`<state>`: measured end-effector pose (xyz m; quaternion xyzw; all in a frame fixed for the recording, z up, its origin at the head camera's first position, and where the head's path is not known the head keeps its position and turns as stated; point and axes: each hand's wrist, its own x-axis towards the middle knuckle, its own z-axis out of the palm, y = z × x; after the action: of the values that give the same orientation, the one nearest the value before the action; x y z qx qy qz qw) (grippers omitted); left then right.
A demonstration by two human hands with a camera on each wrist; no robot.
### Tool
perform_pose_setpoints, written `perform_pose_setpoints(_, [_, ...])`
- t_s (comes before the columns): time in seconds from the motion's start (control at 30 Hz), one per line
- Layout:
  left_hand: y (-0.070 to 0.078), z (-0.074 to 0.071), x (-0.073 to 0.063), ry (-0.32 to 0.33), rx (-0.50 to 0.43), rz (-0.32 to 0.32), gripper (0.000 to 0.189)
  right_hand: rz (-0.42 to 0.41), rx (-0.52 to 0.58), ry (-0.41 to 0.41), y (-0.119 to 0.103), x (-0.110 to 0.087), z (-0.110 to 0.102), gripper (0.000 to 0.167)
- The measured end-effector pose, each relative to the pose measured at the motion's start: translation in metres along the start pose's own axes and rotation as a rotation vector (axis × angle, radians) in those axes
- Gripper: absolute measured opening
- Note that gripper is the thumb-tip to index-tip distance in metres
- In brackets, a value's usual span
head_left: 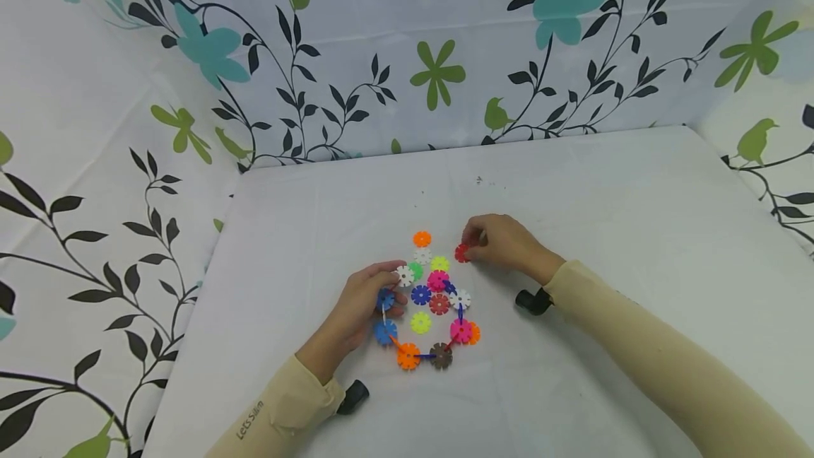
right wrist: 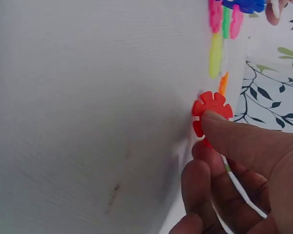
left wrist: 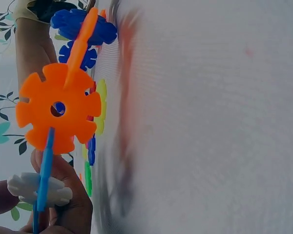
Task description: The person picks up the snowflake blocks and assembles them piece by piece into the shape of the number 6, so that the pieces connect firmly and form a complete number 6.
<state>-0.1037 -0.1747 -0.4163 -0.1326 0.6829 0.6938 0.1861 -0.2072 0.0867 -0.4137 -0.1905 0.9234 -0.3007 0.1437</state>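
My left hand (head_left: 362,306) holds the left end of a chain of notched plastic discs slotted together. Around its fingers are a white disc (head_left: 405,276) and a blue disc (head_left: 385,299). The chain curves through a lower blue disc (head_left: 384,332), an orange disc (left wrist: 58,102), a brown disc (head_left: 441,355) and a pink disc (head_left: 461,331). Beyond the chain on the right, my right hand (head_left: 502,242) pinches a loose red disc (right wrist: 212,109) between thumb and fingers, close to the tabletop.
Inside and above the chain lie several loose discs, among them a yellow one (head_left: 420,322), a dark blue one (head_left: 421,295) and an orange one (head_left: 422,239). White cloth covers the table (head_left: 604,196). A patterned curtain (head_left: 381,41) hangs behind it.
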Motion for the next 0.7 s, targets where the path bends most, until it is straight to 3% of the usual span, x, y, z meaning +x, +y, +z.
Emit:
perform_pose_setpoints(0.2, [0.0, 0.002, 0.0, 0.028, 0.011, 0.009, 0.037, -0.113, 0.175, 0.011, -0.01, -0.004, 0.001, 0.02])
perform_pose_setpoints(0.33, [-0.001, 0.002, 0.001, 0.001, 0.001, 0.024, 0.034, -0.198, 0.261, -0.03, -0.026, -0.01, 0.006, 0.017])
perform_pose_setpoints(0.53, [-0.001, 0.003, 0.002, -0.056, -0.026, 0.037, 0.032, -0.242, 0.275, -0.041, -0.037, -0.016, 0.013, 0.009])
perform_pose_setpoints(0.7, [0.0, 0.003, 0.001, -0.056, -0.041, 0.028, 0.033, -0.239, 0.264, -0.027, -0.04, -0.019, 0.017, 0.009])
